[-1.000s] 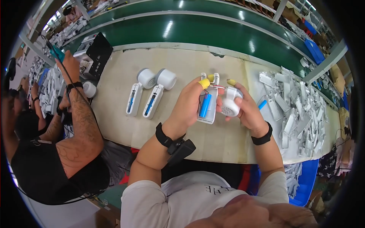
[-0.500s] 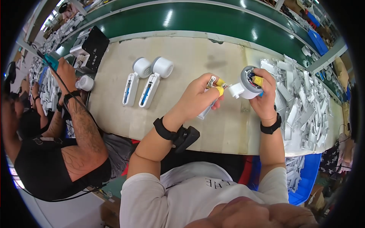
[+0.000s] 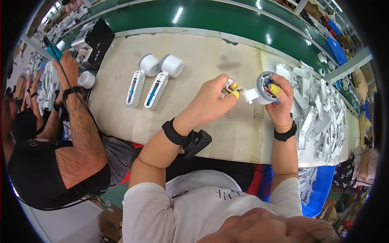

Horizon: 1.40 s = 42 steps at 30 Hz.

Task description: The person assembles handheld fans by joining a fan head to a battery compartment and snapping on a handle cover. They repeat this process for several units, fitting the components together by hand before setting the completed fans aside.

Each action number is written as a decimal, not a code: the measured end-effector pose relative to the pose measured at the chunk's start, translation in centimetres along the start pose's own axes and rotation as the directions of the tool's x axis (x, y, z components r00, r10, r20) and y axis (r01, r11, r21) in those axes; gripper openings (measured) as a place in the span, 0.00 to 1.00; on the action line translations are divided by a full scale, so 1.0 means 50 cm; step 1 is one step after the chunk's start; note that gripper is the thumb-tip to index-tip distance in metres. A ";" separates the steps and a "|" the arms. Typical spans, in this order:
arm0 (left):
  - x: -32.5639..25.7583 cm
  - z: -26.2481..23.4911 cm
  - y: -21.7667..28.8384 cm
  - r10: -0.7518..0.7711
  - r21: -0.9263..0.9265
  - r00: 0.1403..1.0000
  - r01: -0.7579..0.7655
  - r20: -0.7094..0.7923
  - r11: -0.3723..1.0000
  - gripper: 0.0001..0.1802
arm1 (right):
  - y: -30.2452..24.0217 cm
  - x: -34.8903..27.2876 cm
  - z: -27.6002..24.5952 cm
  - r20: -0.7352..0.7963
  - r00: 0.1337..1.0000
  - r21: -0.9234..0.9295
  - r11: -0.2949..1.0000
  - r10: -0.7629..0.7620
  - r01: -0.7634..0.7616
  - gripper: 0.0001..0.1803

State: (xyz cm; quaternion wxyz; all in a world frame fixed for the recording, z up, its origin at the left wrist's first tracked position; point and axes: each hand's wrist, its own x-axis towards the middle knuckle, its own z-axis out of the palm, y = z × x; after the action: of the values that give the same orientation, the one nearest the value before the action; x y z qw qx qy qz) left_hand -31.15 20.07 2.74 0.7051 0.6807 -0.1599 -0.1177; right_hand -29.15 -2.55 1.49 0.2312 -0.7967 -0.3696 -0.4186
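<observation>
My right hand (image 3: 282,106) is closed around a round white device head (image 3: 253,94) with a grey rim. Its open end faces right and shows wires and small parts inside. Closed on a white handle piece (image 3: 229,84) is my left hand (image 3: 208,99), the fingers pinching near thin wires that run toward the head's neck. Most of this handle is hidden by my fingers. Yellow covers wrap some fingertips on both hands. Left of my hands lie two white devices (image 3: 137,87) (image 3: 157,88) with round heads and slotted handles showing blue inside.
A heap of white plastic shells (image 3: 320,113) covers the table's right side. A blue bin (image 3: 322,194) stands below it. At left sit a black-and-silver machine (image 3: 94,43), another device head (image 3: 86,79) and a co-worker's arm (image 3: 79,109). A green conveyor (image 3: 202,18) runs behind.
The whole view has shifted slightly. My left hand has turned a little, and the handle piece now shows less below its fingers. Both hands keep their holds.
</observation>
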 end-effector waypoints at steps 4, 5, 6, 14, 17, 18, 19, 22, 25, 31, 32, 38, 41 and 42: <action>0.006 -0.009 -0.002 -0.041 0.056 0.999 0.040 0.022 0.998 0.08 | -0.002 0.002 -0.005 0.024 0.999 0.011 0.999 -0.037 0.037 0.24; 0.007 -0.010 -0.005 -0.040 0.090 0.999 0.038 0.018 0.995 0.08 | -0.007 0.010 -0.007 0.047 0.999 0.007 1.000 -0.017 0.017 0.25; 0.008 -0.011 -0.008 -0.039 0.123 0.999 0.037 0.015 0.992 0.08 | -0.012 0.017 -0.010 0.070 0.998 0.002 1.000 0.004 -0.004 0.26; 0.015 -0.007 -0.008 0.065 0.327 0.998 -0.053 -0.025 0.943 0.13 | -0.032 0.030 -0.043 0.450 0.779 0.596 0.503 0.436 -0.626 0.40; 0.013 0.004 -0.005 0.020 0.374 0.998 -0.040 0.057 0.926 0.14 | -0.022 0.038 -0.056 0.527 0.783 0.547 0.572 0.332 -0.611 0.40; 0.012 0.007 -0.005 -0.012 0.395 0.996 -0.024 0.088 0.918 0.14 | -0.019 0.041 -0.058 0.526 0.777 0.543 0.566 0.347 -0.621 0.40; 0.012 0.010 -0.006 -0.022 0.395 0.995 -0.021 0.102 0.918 0.14 | -0.014 0.042 -0.058 0.526 0.795 0.536 0.608 0.302 -0.586 0.39; 0.013 0.021 -0.010 -0.055 0.435 0.989 -0.012 0.139 0.901 0.14 | -0.021 0.034 -0.051 0.458 0.825 0.559 0.614 0.331 -0.557 0.36; 0.014 0.028 -0.015 -0.079 0.443 0.981 -0.007 0.176 0.896 0.13 | -0.018 0.042 -0.057 0.459 0.841 0.509 0.692 0.285 -0.512 0.31; 0.014 0.044 -0.035 -0.082 0.583 0.984 -0.025 0.156 0.812 0.15 | -0.058 0.054 -0.076 0.552 0.699 0.272 0.695 0.454 -0.666 0.26; 0.014 0.048 -0.030 -0.082 0.582 0.985 -0.023 0.153 0.813 0.15 | -0.058 0.053 -0.074 0.550 0.697 0.271 0.691 0.459 -0.670 0.26; 0.012 0.048 -0.035 -0.082 0.471 0.984 -0.003 0.160 0.882 0.16 | -0.054 0.044 -0.050 0.463 0.741 0.340 0.675 0.486 -0.655 0.23; 0.013 0.045 -0.038 -0.135 0.366 0.973 0.059 0.185 0.929 0.13 | -0.050 0.043 -0.047 0.531 0.590 0.395 0.438 0.608 -0.808 0.23; 0.013 0.044 -0.039 -0.192 0.306 0.961 0.125 0.198 0.944 0.11 | -0.053 0.048 -0.047 0.552 0.557 0.384 0.404 0.620 -0.830 0.23</action>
State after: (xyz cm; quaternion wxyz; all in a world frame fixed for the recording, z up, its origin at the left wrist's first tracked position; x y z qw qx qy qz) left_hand -31.28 17.71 0.91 0.5630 0.7697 -0.1987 -0.2261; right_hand -31.47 -1.57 4.92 0.5705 -0.8118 -0.1244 0.0071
